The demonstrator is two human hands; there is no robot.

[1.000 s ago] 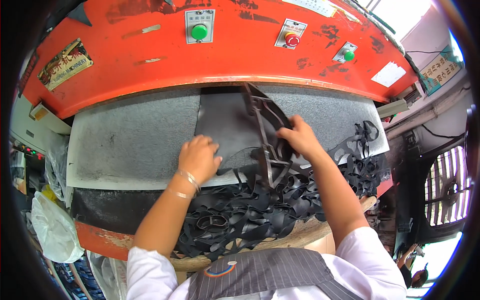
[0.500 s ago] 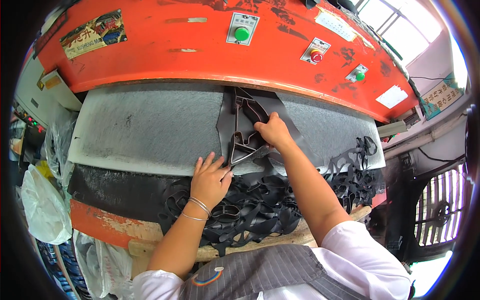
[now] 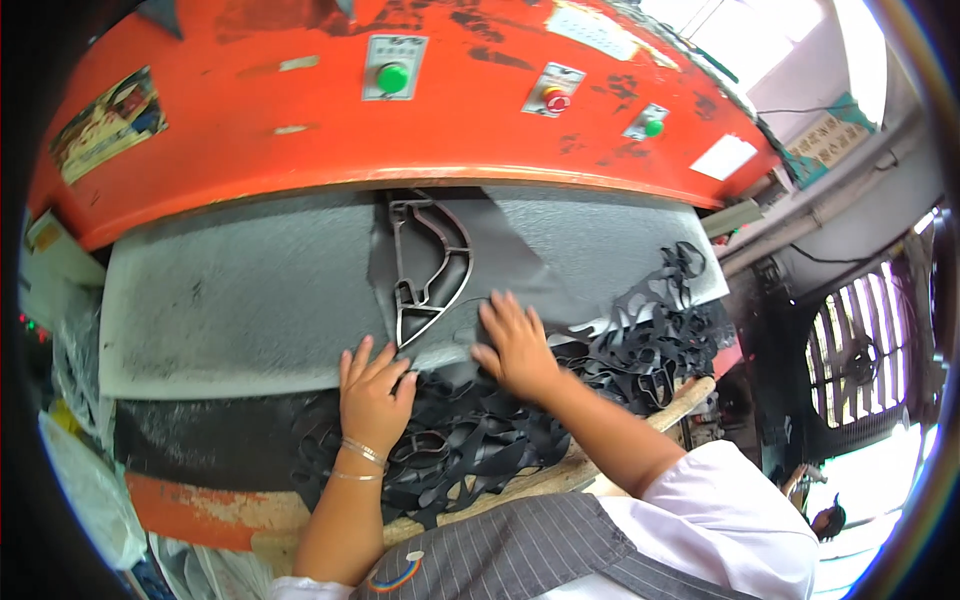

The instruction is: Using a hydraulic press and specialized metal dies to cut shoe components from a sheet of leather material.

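A metal cutting die [image 3: 469, 252], a curved frame with a pointed near end, lies on a black sheet [image 3: 505, 245] of leather-like material. The sheet is spread over the grey cutting pad [image 3: 240, 290], and its far end passes under the orange machine head. My left hand [image 3: 375, 395] is open, fingers spread, at the pad's front edge close to the die's tip. To the right of the die, my right hand [image 3: 518, 345] rests open and flat by the sheet's near part, apart from the die. Neither hand holds anything.
The orange press head [image 3: 320, 130] spans the far side, with green buttons [image 3: 393, 77] and a red button [image 3: 557, 100]. Tangled black offcuts [image 3: 480, 430] are heaped along the near edge, above a wooden bar [image 3: 690, 398]. Plastic bags [image 3: 85, 480] hang at left.
My right hand has let go of the die and moved nearer, opening flat by the sheet. The left hand stays near the die's tip. The whole view has shifted and tilted.
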